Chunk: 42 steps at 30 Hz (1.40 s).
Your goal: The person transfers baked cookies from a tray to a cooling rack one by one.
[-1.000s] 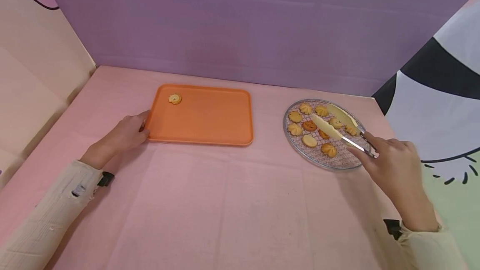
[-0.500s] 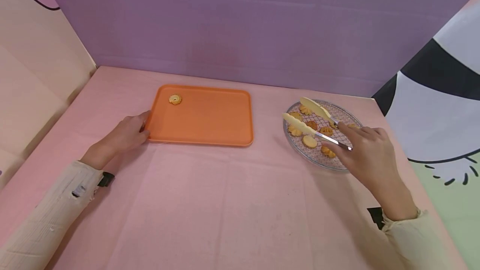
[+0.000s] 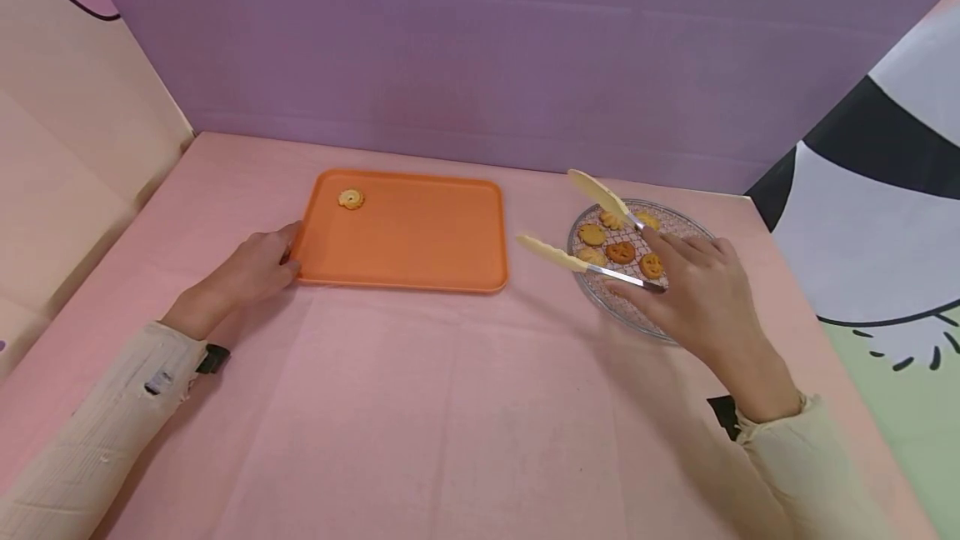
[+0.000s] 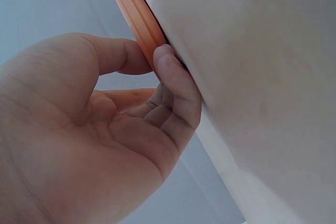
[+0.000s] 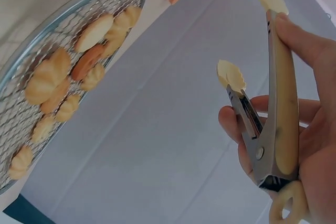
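Note:
My left hand holds the left edge of an orange tray. In the left wrist view, thumb and curled fingers pinch the tray's rim. One pale, fluted cookie lies in the tray's upper left corner. At the right, my right hand grips a pair of tongs above a round wire rack. Their cream tips are spread wide and point left, with nothing between them. Several cookies lie on the rack, some hidden beneath the hand; one is darker brown.
Pink cloth covers the table, with a strip of it between tray and rack. A purple wall panel stands along the back. Printed panels rise at the left and right.
My right hand has moved left across the rack with the tongs, whose tips now reach past its left rim and are spread wider. The left hand and tray stay in place.

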{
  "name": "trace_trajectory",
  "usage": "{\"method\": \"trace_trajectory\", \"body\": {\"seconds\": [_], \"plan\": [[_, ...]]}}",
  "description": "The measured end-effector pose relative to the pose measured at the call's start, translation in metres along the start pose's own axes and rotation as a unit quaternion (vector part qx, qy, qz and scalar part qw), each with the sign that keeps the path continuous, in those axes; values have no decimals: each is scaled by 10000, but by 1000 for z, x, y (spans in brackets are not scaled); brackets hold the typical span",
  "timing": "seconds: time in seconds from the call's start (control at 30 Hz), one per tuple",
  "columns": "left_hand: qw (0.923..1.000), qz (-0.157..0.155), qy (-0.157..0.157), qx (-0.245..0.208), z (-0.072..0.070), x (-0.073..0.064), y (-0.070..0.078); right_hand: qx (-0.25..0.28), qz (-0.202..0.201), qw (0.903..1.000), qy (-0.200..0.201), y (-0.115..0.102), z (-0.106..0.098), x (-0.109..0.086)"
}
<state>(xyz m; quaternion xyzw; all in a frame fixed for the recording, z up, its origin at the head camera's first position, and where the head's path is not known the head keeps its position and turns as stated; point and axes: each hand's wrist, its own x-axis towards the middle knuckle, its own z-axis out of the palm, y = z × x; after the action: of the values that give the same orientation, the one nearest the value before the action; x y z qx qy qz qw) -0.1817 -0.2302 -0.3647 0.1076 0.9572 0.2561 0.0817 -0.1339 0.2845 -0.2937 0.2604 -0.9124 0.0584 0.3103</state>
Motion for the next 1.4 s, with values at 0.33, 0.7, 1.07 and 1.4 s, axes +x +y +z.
{"method": "trace_trajectory", "body": {"seconds": [0.33, 0.7, 1.07, 1.4], "plan": [[10000, -13, 12, 4, 0, 0, 0, 209, -325, 9993, -5, -14, 12, 17], [9998, 122, 94, 100, 1, 1, 2, 314, -872, 9954, -222, -28, 32, 36], [9997, 168, 127, 139, 2, 1, 2, 145, -1016, 9910, -856, -53, 58, 60], [9998, 150, 66, 87, 5, 1, 3, 438, -699, 9815, -1727, -77, 88, 82]]}}
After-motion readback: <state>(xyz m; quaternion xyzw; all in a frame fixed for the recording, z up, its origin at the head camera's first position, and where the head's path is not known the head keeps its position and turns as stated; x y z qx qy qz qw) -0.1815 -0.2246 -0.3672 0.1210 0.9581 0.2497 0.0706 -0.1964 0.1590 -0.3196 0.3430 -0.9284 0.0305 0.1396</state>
